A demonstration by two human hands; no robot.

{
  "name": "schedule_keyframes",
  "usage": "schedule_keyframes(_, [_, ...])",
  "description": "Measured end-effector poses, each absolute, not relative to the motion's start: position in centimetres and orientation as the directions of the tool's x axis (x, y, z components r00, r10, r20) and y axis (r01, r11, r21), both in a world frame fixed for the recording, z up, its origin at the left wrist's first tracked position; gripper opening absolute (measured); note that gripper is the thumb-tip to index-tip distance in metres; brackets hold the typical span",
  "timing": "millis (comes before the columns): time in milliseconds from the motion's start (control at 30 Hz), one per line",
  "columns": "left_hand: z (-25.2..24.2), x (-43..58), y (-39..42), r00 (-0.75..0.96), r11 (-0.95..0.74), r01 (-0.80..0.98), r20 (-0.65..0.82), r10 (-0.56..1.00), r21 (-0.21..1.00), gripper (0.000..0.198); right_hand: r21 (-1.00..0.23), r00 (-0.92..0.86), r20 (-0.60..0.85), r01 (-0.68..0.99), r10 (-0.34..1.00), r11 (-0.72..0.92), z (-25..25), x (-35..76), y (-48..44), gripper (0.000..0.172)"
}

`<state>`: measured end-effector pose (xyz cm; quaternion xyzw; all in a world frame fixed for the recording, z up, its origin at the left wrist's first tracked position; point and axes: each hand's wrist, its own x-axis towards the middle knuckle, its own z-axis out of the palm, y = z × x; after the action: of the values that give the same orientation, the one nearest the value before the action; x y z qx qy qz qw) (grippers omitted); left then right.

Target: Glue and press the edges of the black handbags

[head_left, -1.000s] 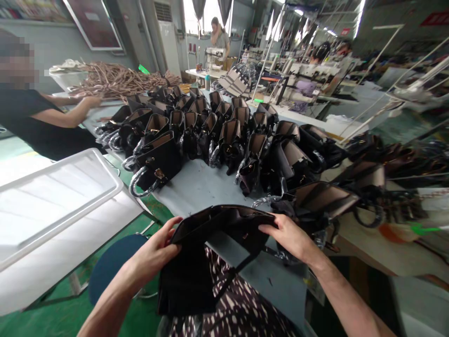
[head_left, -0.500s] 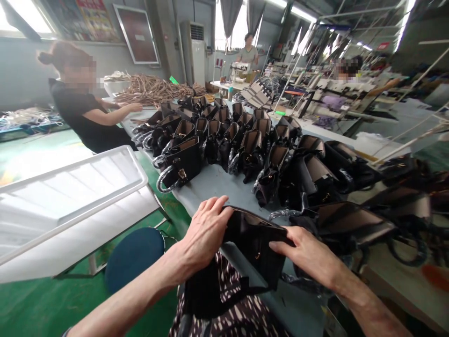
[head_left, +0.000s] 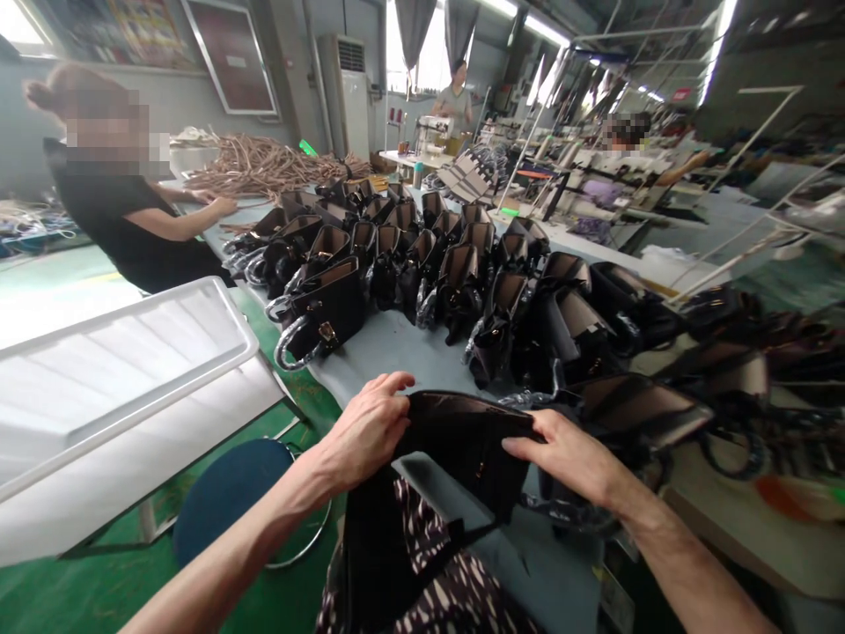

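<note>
My left hand (head_left: 371, 431) is closed on the left end of the upper edge of a black handbag (head_left: 455, 445). At the other end of that edge, my right hand (head_left: 573, 453) pinches the rim, its thumb lying across the near face. The bag is held up over the near end of the table, with its top edge stretched between my hands. A small gold-coloured fitting shows on its dark side. Both hands hide the corners they hold. Just beyond stand many similar black handbags (head_left: 455, 273) with beige linings and plastic-wrapped handles.
The grey-blue table (head_left: 396, 348) runs away from me. A white plastic tray (head_left: 125, 370) and a dark blue round stool (head_left: 228, 497) are at left. A co-worker in black (head_left: 125, 211) sits near a heap of brown strips (head_left: 264, 167). Sewing machines stand farther back.
The view has turned slightly to the right. Both hands keep hold of the handbag, whose upper edge now looks more level and more of its dark side shows.
</note>
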<state>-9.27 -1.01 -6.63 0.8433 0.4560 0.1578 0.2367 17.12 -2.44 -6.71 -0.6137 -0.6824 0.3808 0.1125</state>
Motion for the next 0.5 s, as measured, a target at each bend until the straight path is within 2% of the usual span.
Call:
schedule_keyframes(67, [-6.6,-10.4,-0.8,0.539,-0.449,0.648,0.046,0.841,0.615,0.018,-0.687,-0.247,-0.339,0.724,0.908,-0.059,-7.3,17.2,-2.0,0.016])
schedule_keyframes(133, [-7.0,-11.0,-0.6,0.497,-0.404,0.659,0.036,0.867,0.635,0.019,-0.699,-0.254,-0.356,0.711,0.899,-0.076,-7.8,17.0,-1.7,0.017])
schedule_keyframes(300, [-7.9,-10.2,-0.4,0.455,-0.412,0.719,0.069,0.888,0.560,0.006,-0.711,-0.270,-0.354,0.699,0.895,-0.070,-7.8,16.3,-1.4,0.016])
schedule_keyframes(400, [-7.7,-9.5,-0.1,0.476,-0.467,0.731,0.119,0.871,0.497,0.020,-0.717,-0.278,-0.344,0.694,0.897,-0.060,-7.6,16.2,-1.3,0.016])
schedule_keyframes(500, [-7.6,-9.0,0.3,0.490,-0.489,0.764,0.114,0.864,0.422,0.016,-0.710,-0.264,-0.339,0.702,0.903,-0.061,-7.6,16.2,-1.2,0.015])
